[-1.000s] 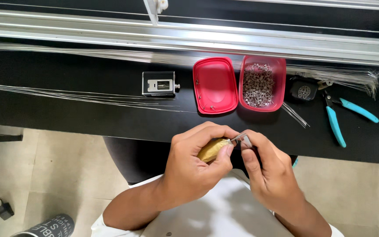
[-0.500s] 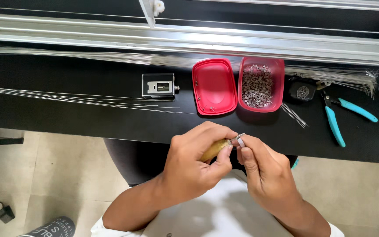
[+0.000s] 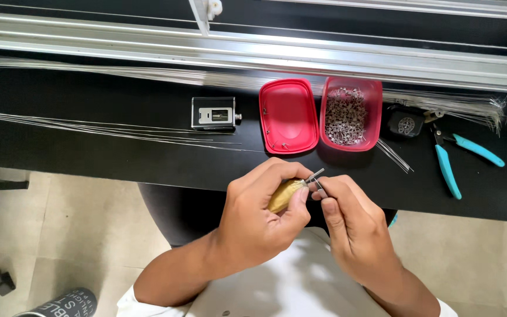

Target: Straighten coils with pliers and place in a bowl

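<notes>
A long black desk (image 3: 89, 152) runs across the view, with pale metal rails (image 3: 324, 56) along its far side. Bundles of thin steel wires (image 3: 107, 129) lie across it, stretching from the left toward the middle.

Below the desk's near edge the two hands meet over the person's lap. The left hand (image 3: 259, 220) is wrapped shut around a small tool with a yellowish wooden handle (image 3: 283, 195), whose metal tip (image 3: 314, 175) sticks out toward the right. The right hand (image 3: 353, 226) pinches something tiny at that tip between thumb and forefinger; the piece itself is too small to make out. For work this fine, a steady handle grip with the hands braced close together, and a light pinch right at the tip, looks like the sound way to go.

On the desk just beyond the hands stands an open red box (image 3: 352, 114), heaped with small grey metal pieces (image 3: 344, 114). Touching its left side lies the red lid (image 3: 289, 116), upturned, with only a few stray pieces in it. Left of the lid sits a small grey metal block (image 3: 213, 113). To the right lie teal-handled pliers (image 3: 450, 158) and a small dark round object (image 3: 406, 123).
</notes>
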